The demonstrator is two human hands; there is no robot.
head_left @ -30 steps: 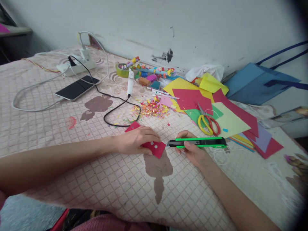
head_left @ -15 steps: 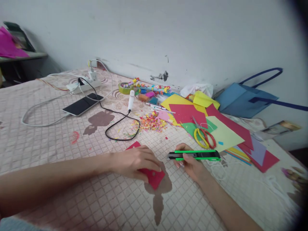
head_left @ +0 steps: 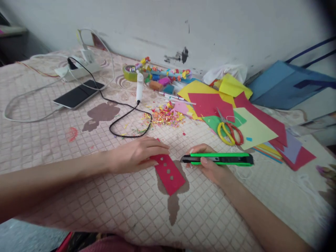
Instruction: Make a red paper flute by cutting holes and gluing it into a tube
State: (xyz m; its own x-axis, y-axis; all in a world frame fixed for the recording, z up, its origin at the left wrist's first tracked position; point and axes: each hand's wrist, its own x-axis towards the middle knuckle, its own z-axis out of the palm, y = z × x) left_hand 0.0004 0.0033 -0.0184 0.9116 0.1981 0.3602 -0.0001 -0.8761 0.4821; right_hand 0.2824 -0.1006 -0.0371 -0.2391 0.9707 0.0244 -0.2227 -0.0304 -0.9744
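Note:
A red paper strip [head_left: 172, 175] with a row of small holes lies slantwise on the quilted cloth, over a brown patch. My left hand [head_left: 139, 154] rests across its far end, fingers stretched out and touching the paper, covering that part. To the right, my right hand [head_left: 208, 166] is closed round a green and black utility knife [head_left: 220, 159], held level above the cloth. The knife's tip points left toward the strip, a short distance away from it.
Yellow and red scissors [head_left: 231, 134] lie on coloured paper sheets [head_left: 258, 127] at right. Beyond my hands are paper scraps [head_left: 165, 115], a white handheld device [head_left: 140, 87] on a black cable, and tape [head_left: 130, 73]. A phone [head_left: 78, 94] and power strip [head_left: 81, 70] sit left; a blue bag [head_left: 278, 85] stands against the wall.
My left hand has slid back toward the strip's far end, uncovering more of its holes. My right hand still holds the utility knife. The view has tilted downward.

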